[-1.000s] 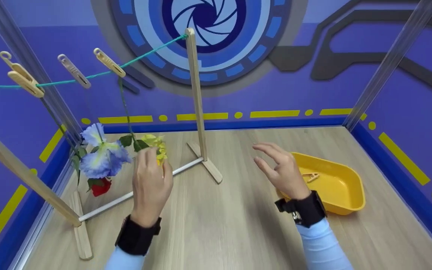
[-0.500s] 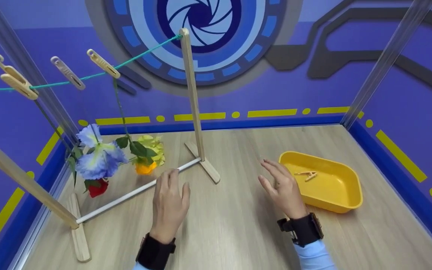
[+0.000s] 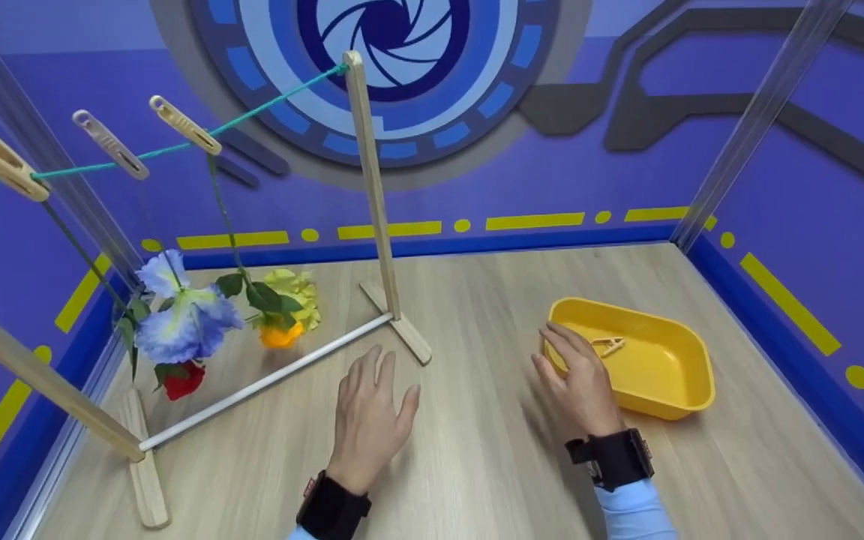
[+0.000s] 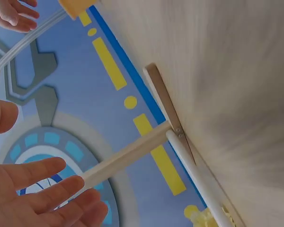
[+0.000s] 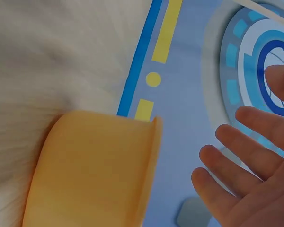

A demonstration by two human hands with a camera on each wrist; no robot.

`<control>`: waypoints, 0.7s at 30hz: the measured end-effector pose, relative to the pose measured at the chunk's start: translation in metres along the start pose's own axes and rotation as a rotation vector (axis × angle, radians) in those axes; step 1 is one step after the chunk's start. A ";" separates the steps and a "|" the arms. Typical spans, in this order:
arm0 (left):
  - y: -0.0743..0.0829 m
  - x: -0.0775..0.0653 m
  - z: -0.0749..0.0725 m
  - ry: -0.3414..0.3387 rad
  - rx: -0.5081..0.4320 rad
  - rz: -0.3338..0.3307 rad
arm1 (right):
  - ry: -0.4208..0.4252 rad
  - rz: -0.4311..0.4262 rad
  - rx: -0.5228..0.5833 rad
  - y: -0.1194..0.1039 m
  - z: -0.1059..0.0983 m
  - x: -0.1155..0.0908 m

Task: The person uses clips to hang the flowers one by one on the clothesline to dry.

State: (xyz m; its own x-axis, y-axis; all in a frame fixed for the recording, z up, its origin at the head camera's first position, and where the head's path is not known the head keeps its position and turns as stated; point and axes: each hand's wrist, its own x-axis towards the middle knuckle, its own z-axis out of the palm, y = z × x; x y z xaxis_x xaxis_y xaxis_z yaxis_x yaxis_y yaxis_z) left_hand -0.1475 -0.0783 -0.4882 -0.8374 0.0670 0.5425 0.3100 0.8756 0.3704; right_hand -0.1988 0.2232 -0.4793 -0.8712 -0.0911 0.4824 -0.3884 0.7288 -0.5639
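Observation:
My left hand (image 3: pixel 373 424) hovers over the table, fingers spread and holding nothing, near the white crossbar (image 3: pixel 267 382) of a wooden rack. The right hand (image 3: pixel 582 382) is held with loosely bent, empty fingers in front of the left end of a yellow tub (image 3: pixel 691 375). A small clothespin (image 3: pixel 610 346) lies inside that tub. On the rack's green line (image 3: pixel 274 116) sit a cream clothespin (image 3: pixel 8 169), a greyish clothespin (image 3: pixel 111 144) and another cream clothespin (image 3: pixel 186 125). Below hang a blue flower (image 3: pixel 188 322), a red flower (image 3: pixel 183 381), a yellow flower (image 3: pixel 293 292) and an orange flower (image 3: pixel 280 334).
The rack's right post (image 3: pixel 372 187) and left post (image 3: pixel 42 375) stand on wooden feet. Printed purple walls (image 3: pixel 492 187) enclose the wood-patterned table (image 3: pixel 477 450) at the back and sides.
My left hand has moved away from the flowers, right and toward me, its fingers spreading. The right hand has lowered slightly beside the tub. The head view has shifted a little to the right.

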 end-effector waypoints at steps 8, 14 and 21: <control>0.011 -0.001 0.014 -0.059 -0.020 0.038 | -0.008 0.050 0.000 0.014 -0.005 0.002; 0.027 0.000 0.027 -0.099 -0.052 0.065 | -0.081 0.114 -0.015 0.025 -0.017 0.005; 0.046 0.006 0.040 -0.123 -0.047 0.117 | -0.211 0.142 -0.103 0.037 -0.036 0.022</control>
State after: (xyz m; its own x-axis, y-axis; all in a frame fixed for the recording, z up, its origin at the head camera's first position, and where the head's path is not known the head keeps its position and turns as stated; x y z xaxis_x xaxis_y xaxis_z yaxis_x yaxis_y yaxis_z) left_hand -0.1560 -0.0181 -0.4986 -0.8422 0.2276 0.4888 0.4269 0.8352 0.3466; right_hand -0.2211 0.2726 -0.4657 -0.9622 -0.1141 0.2471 -0.2344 0.8088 -0.5393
